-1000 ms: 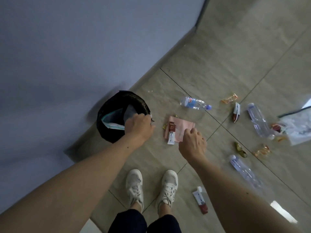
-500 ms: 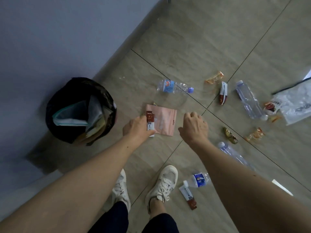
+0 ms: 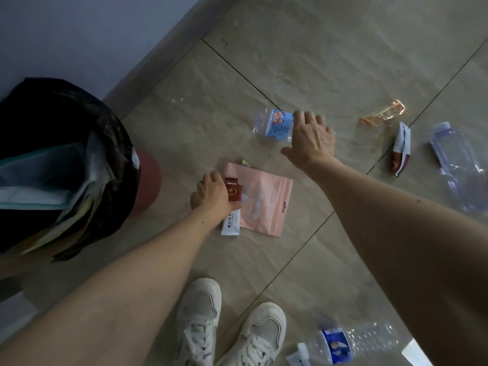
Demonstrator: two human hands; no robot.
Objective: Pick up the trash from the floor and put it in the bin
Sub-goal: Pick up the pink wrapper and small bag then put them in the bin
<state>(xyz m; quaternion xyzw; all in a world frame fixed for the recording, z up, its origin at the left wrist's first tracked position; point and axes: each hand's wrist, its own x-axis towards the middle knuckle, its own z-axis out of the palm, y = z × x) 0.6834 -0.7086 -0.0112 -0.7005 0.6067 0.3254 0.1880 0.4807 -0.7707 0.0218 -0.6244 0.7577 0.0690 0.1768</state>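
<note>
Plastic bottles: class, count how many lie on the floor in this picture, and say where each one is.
3. One bottle with a light-blue label lies under the right hand; one crushed clear bottle lies at the right edge; one blue-labelled bottle lies near the shoes, partly hidden by the right arm. Others may lie outside the view.

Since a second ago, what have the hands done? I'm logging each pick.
The left hand left the bin and now grips the red-and-white sachet on the pink pouch. The right hand reached forward onto the blue-labelled bottle. The other litter stayed put.
</note>
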